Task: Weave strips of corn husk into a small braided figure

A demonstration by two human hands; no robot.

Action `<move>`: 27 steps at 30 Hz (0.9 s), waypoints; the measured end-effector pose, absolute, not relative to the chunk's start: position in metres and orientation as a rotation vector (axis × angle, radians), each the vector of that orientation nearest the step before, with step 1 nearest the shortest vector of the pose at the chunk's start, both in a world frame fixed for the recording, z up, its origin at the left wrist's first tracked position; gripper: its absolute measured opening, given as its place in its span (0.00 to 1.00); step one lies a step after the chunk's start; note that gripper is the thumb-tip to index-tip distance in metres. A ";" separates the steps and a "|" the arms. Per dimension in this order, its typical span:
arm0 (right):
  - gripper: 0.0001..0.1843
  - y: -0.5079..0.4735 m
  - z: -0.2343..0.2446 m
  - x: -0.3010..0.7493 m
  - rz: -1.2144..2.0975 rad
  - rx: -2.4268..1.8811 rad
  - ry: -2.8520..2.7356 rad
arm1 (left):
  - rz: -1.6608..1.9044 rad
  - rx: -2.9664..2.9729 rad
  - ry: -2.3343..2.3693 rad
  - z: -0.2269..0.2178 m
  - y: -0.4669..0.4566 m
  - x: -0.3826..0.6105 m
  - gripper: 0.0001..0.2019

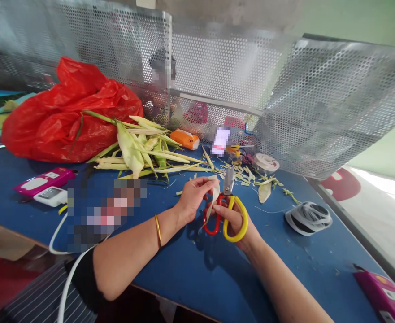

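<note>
There, leaf strip (214, 192) in grip of left hand (193, 198), beside scissors (228, 181).

Red-yellow scissors (228, 184) upright, blades apparently shut; pale leaf strip (215, 193) alongside.

Bright daylight enters from the right, shadows stay soft, edges bend with wide-angle distortion, and several patches are pixelated.

Leaves (140, 150) right of bag (62, 116), behind scissors (227, 211)
</note>
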State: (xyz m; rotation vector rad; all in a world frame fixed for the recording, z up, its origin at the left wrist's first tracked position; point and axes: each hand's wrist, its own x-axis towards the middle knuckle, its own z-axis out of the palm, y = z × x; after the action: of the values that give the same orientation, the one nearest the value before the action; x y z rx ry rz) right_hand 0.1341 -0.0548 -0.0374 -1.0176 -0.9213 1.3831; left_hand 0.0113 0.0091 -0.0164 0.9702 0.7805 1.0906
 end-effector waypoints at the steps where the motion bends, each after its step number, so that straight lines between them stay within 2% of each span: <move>1: 0.18 -0.055 -0.038 0.134 1.385 -1.022 -0.912 | 1.114 1.002 0.788 -0.016 0.010 0.011 0.14; 15: 0.26 -0.056 -0.034 0.140 1.443 -1.069 -0.954 | 1.286 0.842 0.669 -0.006 0.017 0.004 0.15; 27: 0.25 -0.055 -0.023 0.162 1.172 -1.158 -1.073 | 1.313 0.854 0.782 -0.005 0.020 0.001 0.12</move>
State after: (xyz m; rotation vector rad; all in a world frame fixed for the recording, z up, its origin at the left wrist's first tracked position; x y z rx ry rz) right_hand 0.1619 -0.0550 -0.0230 -1.1583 -1.0730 1.1720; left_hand 0.0012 0.0199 -0.0050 0.8536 0.7824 1.3130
